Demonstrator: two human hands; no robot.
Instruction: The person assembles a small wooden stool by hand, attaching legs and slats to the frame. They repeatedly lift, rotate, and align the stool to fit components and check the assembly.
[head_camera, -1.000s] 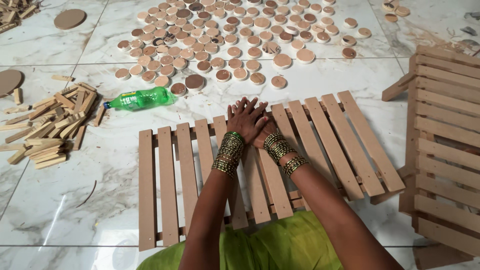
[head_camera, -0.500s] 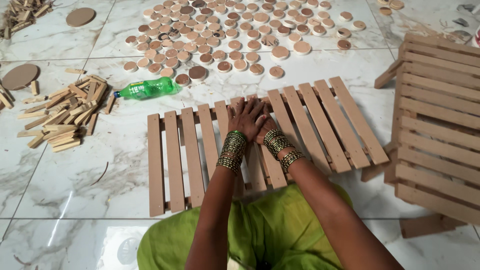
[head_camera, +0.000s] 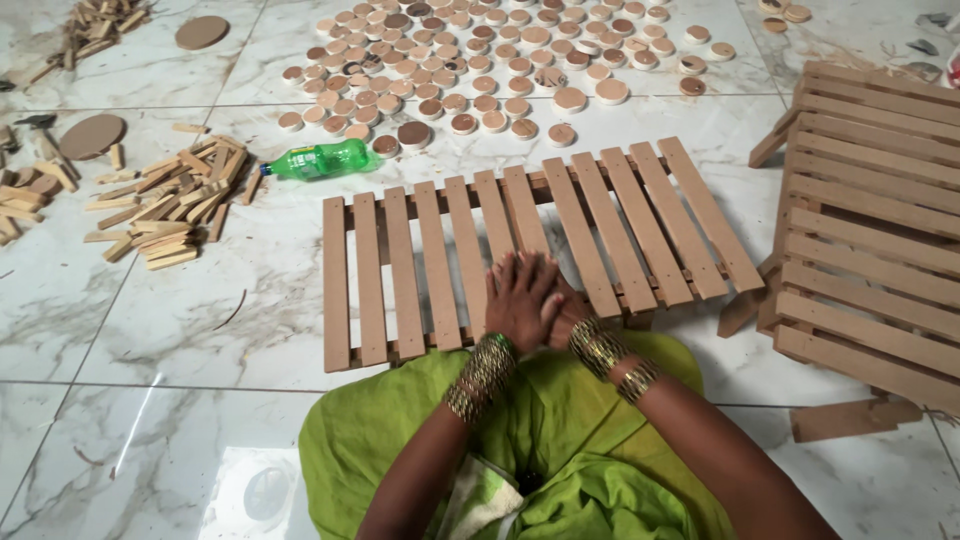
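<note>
- The left hand (head_camera: 522, 300) lies flat on the slatted wooden panel (head_camera: 440, 265), its fingers (head_camera: 520, 270) straight and close together, gripping nothing.
- The right hand (head_camera: 565, 315) is mostly hidden under the left one; I cannot tell how its fingers are.
- The panel spreads on the floor beyond and to both sides of the fingertips.
- A green bottle (head_camera: 320, 160) lies far ahead-left of the fingers, wooden discs (head_camera: 480, 60) further ahead.
</note>
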